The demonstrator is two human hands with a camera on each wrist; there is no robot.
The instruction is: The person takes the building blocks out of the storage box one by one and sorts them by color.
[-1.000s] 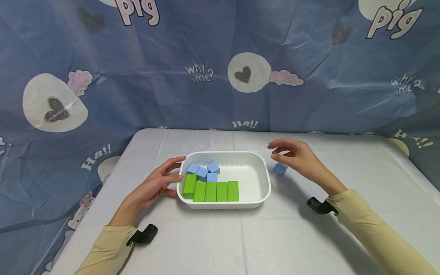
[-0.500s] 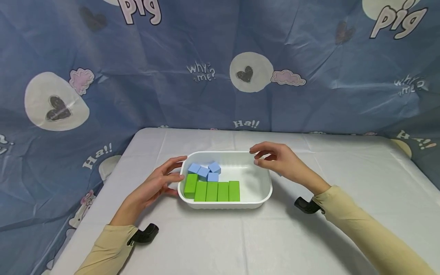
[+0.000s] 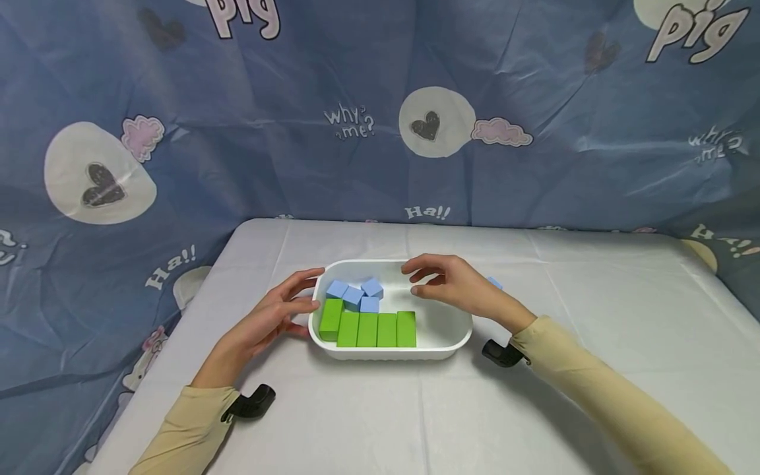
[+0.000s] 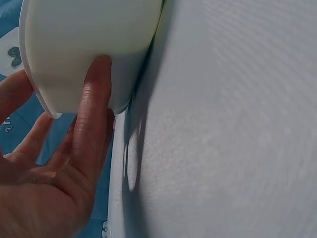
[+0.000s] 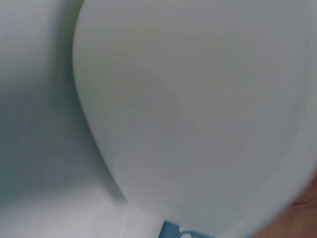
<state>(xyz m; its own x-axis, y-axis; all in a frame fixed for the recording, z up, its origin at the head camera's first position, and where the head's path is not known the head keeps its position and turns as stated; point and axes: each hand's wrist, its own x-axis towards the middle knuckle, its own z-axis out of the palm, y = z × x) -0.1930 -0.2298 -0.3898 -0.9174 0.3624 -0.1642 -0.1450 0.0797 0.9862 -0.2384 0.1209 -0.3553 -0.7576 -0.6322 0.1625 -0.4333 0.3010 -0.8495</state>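
Note:
A white tray (image 3: 442, 330) stands on the table. Inside, several green blocks (image 3: 367, 330) line the near side, and several small blue blocks (image 3: 352, 299) lie behind them at the left. My left hand (image 3: 267, 316) rests spread fingers against the tray's left end; in the left wrist view a straight finger (image 4: 94, 99) touches the outer wall. Over the tray's right half hovers my right hand (image 3: 451, 284), its fingers loosely bent and apart, with nothing visible between them. Another blue block (image 3: 495, 282) lies on the table right of the tray, partly hidden by that hand.
A white cloth covers the table (image 3: 368, 415). Behind it and at the left hangs a blue printed curtain (image 3: 297, 171). Each wrist carries a black camera mount (image 3: 252, 402). The tray's outer wall (image 5: 188, 99) fills most of the right wrist view.
My right hand has moved left, from above the loose blue block to over the tray's right half. That block stays on the table. The left hand keeps its place at the tray.

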